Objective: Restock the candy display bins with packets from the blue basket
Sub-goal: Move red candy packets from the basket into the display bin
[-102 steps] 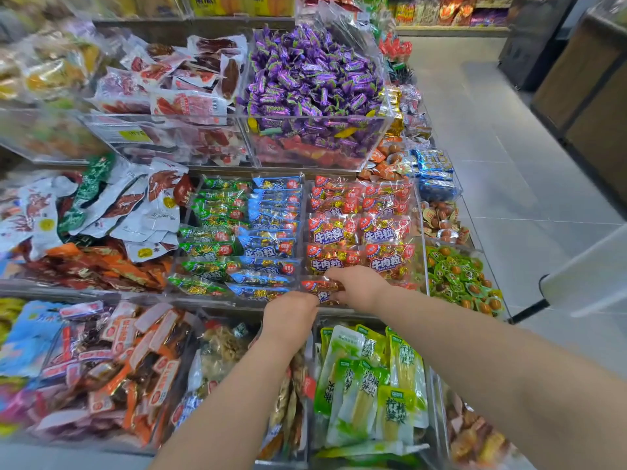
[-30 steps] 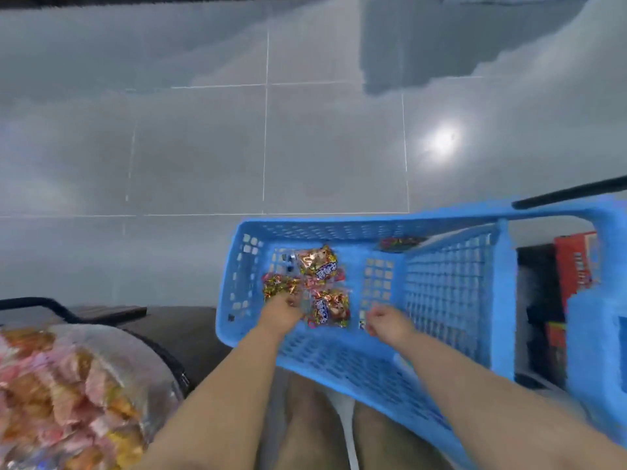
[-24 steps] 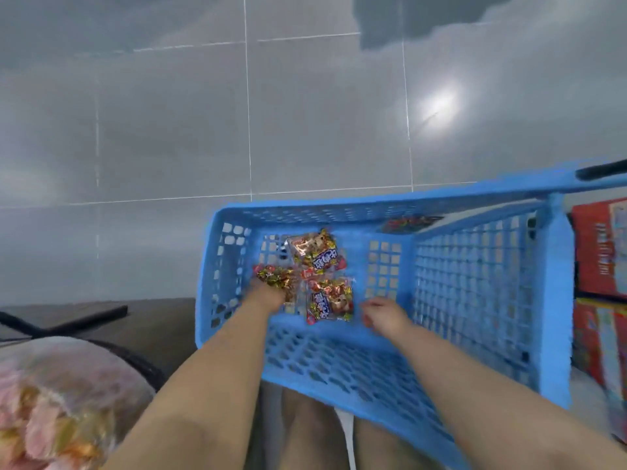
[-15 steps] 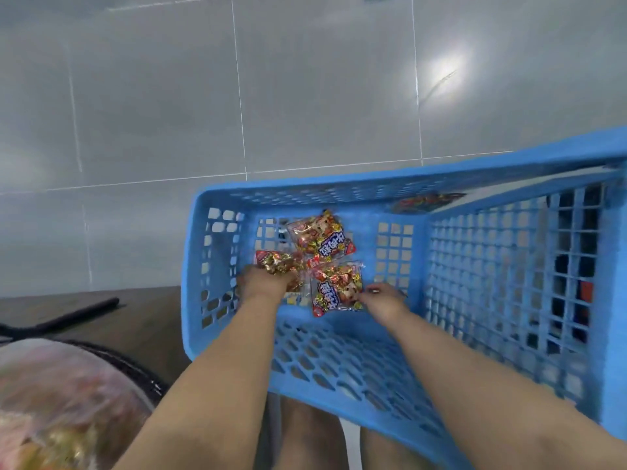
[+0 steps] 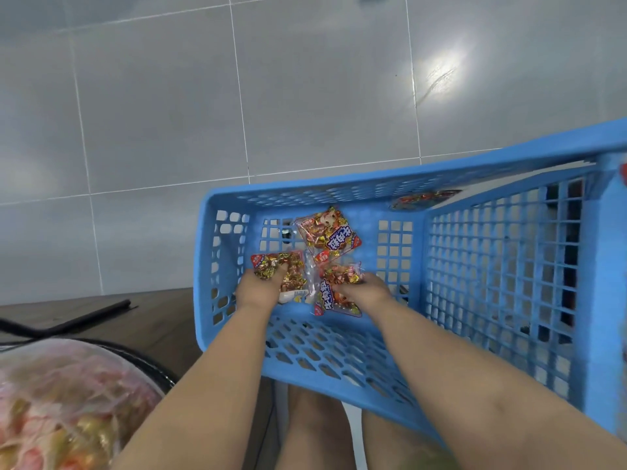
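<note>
Ideally, left hand [image 5: 260,287] gripping the left packet [image 5: 275,266] and right hand [image 5: 363,290] pinching the near packet [image 5: 334,301] lift both clear of the blue basket [image 5: 305,192].

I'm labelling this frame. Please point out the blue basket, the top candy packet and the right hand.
blue basket [image 5: 203,266]: head view, left rim.
top candy packet [image 5: 327,237]: head view, printed middle.
right hand [image 5: 365,293]: head view, back of the hand.

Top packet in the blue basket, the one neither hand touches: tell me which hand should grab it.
Right, probably. The right hand holds the lower packet, which lies right beside the top packet. The left hand rests on the left packet, farther off to the side.
</note>
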`<state>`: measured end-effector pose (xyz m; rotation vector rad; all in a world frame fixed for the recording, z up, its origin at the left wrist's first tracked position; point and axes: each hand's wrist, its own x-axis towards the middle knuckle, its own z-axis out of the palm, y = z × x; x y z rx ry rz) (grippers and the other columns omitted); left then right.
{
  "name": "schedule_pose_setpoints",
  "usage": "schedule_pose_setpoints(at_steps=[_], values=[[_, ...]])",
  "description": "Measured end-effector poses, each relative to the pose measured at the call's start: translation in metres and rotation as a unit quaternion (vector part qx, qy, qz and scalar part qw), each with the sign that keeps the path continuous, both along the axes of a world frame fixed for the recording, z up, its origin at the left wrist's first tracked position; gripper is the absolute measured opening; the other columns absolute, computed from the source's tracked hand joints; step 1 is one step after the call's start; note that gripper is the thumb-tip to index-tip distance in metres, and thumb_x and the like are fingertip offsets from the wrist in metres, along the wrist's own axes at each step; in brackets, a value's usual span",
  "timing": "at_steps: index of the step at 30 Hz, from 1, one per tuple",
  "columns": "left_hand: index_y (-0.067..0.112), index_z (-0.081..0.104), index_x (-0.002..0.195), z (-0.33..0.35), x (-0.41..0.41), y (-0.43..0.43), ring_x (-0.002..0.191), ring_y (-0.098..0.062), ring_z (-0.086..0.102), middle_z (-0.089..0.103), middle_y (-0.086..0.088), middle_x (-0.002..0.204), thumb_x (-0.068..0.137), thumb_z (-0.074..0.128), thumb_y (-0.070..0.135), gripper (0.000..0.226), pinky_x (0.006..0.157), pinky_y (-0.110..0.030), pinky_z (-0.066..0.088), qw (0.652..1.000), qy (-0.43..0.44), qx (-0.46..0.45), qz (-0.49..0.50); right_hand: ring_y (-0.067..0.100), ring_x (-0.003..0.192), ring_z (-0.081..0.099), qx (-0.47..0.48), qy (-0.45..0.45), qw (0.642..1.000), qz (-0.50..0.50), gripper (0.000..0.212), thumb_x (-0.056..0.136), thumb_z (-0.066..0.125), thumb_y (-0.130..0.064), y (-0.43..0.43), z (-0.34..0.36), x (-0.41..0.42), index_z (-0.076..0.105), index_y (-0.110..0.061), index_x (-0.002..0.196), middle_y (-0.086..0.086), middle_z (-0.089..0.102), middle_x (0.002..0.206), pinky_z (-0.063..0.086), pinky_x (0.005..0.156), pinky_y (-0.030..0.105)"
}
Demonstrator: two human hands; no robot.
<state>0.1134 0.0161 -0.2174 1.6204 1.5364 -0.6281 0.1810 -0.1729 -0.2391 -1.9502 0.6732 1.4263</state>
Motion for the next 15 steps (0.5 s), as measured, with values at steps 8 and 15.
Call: schedule_pose_setpoints(at_steps=[8, 15], values=[[0.007, 0.044, 0.138, 0.104, -0.015, 0.000, 0.126, -0.032, 0.047, 0.047, -0.014, 0.141, 0.074, 0.073, 0.055, 0.086, 0.102, -0.045, 0.044, 0.996, -0.063, -0.027, 0.062, 0.026, 0.125, 0.045, 0.060, -0.004, 0.998, -0.006, 0.090, 0.072, 0.080, -0.027, -0.020, 0.103, 0.020, 0.029, -0.014, 0.145, 0.008, 0.040, 0.144, 0.040, 0.100, 0.033], [0.013, 0.069, 0.093, 0.218, -0.049, 0.005, 0.094, -0.030, 0.067, 0.071, -0.015, 0.100, 0.076, 0.078, 0.035, 0.029, 0.090, -0.052, 0.052, 0.959, -0.192, -0.017, 0.209, 0.021, 0.101, 0.062, 0.208, 0.031, 0.977, -0.035, 0.077, 0.073, 0.078, -0.013, 0.012, 0.203, 0.027, 0.037, -0.015, 0.138, 0.006, 0.062, 0.118, 0.050, 0.085, 0.036]])
